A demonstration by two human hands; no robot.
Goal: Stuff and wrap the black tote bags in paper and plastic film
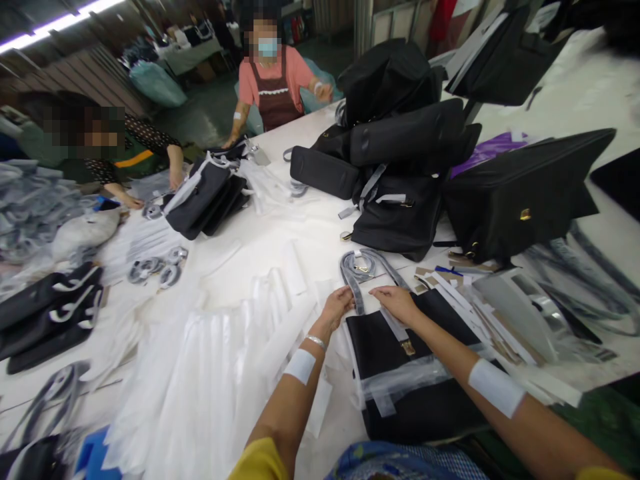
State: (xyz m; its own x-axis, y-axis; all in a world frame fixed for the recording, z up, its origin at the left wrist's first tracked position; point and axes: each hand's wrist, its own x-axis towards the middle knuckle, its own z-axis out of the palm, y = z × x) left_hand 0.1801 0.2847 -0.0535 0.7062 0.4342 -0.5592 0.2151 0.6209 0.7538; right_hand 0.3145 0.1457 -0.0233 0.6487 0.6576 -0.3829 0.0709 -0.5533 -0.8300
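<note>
Grey strap (pixel 361 268) loops just beyond the flat black bag (pixel 400 360) at the near table edge; left hand (pixel 337 305) and right hand (pixel 397 301) pinch its ends, best kept untwisted and level.

A bare strip of white table (pixel 280 233) is left open ahead of the left hand (pixel 336 305). Passage to the right is blocked by a heap of black fabric bags (pixel 400 167), and to the left by folded white plastic sleeves (pixel 215 360).
</note>
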